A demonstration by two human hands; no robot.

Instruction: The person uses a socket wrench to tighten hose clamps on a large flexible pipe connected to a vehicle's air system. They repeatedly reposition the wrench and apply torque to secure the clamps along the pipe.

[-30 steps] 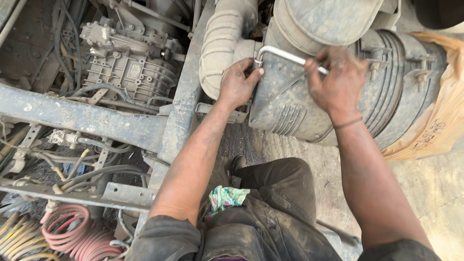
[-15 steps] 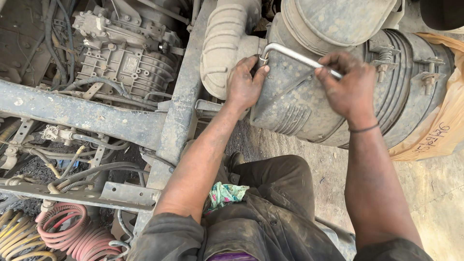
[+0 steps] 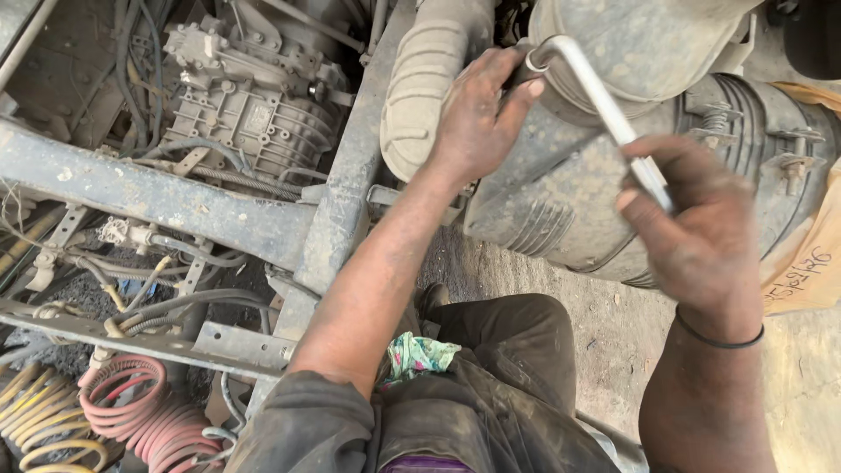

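1. Far left: red coiled hose [image 3: 131,407], then a dusty frame rail [image 3: 166,206].
2. Left hand [image 3: 477,118], fingers curled on the L-shaped wrench [image 3: 596,96] bend, against the grey canister [image 3: 561,201].
3. Right hand [image 3: 701,236], fingers clamped on its handle; greasy grip may slip, skinning knuckles.

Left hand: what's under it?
The left hand covers the bent end of the silver L-shaped wrench, against the dusty grey metal canister. The fastener is hidden.

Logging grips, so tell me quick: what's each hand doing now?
Left hand: closed around the bent end of the L-shaped wrench.
Right hand: closed, gripping the wrench's long handle.
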